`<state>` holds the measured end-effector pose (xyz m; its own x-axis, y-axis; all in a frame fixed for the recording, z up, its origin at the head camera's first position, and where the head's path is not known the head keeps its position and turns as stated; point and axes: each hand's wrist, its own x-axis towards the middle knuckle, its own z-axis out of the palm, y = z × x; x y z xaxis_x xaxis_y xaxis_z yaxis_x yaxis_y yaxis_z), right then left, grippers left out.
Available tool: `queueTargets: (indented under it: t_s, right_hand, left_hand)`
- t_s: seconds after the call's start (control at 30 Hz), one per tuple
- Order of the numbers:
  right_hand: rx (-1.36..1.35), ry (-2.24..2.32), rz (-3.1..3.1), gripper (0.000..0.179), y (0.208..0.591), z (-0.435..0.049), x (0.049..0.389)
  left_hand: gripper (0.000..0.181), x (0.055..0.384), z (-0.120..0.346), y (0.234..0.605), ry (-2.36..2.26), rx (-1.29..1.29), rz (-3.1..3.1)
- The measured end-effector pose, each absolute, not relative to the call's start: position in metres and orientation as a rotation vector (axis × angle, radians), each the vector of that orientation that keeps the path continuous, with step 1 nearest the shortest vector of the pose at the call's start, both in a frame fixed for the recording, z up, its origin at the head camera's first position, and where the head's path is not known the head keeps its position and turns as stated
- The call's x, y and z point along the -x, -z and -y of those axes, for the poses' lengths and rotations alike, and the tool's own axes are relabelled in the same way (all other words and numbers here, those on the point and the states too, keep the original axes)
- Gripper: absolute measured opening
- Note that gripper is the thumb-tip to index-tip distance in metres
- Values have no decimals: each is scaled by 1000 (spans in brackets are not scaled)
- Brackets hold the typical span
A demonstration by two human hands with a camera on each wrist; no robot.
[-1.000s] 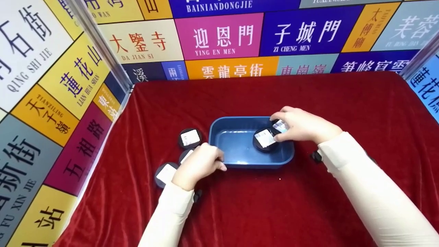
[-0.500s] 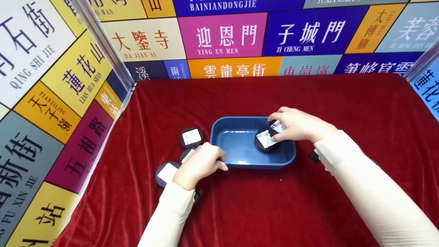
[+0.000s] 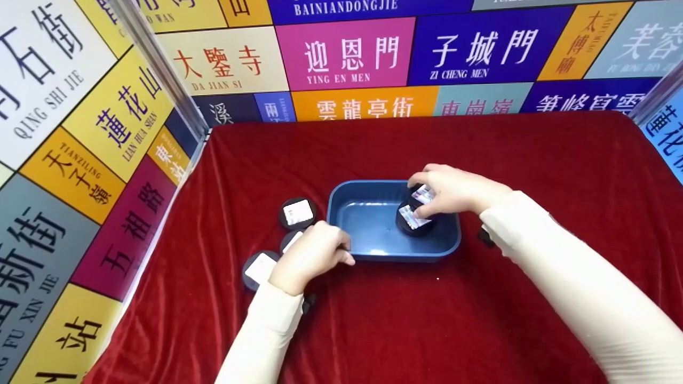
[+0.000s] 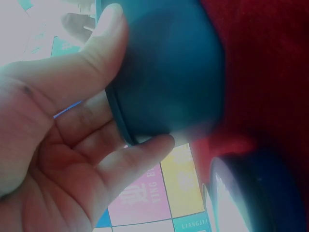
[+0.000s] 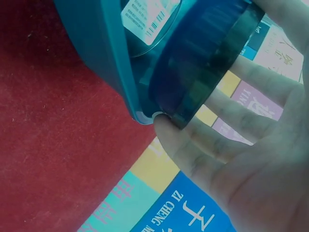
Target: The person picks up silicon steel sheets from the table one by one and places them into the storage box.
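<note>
A blue rectangular plastic bin [image 3: 395, 258] stands on the red cloth. My left hand [image 3: 309, 256] grips its front left corner, with thumb and fingers round the bin's rim [image 4: 120, 113] in the left wrist view. Over the right back part of the bin, my right hand [image 3: 453, 189] holds a round dark jar [image 3: 423, 194] with a pale label. The right wrist view has fingers along this jar's side [image 5: 198, 63], tilted at the bin's corner. Another labelled jar [image 3: 413, 220] sits inside the bin, partly covered by the right thumb.
Left of the bin are a labelled dark jar [image 3: 298, 213], a second jar [image 3: 290, 241] half hidden by the left hand, and a third jar [image 3: 260, 268] nearer the front. Printed panels [image 3: 347, 53] wall the cloth-covered table [image 3: 427, 320] at the back and left.
My right hand has moved a little to the left with the jar, which now overlaps the jar in the bin more. The left hand stays on the bin.
</note>
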<state>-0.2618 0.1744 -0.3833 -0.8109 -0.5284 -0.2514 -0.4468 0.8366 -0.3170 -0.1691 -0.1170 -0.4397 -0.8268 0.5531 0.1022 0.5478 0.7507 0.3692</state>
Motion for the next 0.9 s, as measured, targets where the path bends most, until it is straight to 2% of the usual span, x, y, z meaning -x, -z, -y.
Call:
queueTargets:
  t_s: [0.43, 0.9]
  right_hand:
    - [855, 263, -2666, 51, 386, -162, 264]
    - [845, 95, -2626, 55, 396, -156, 262]
  left_hand:
    - [20, 170, 118, 441, -639, -923, -2923]
    - [21, 171, 118, 442, -623, -922, -2929]
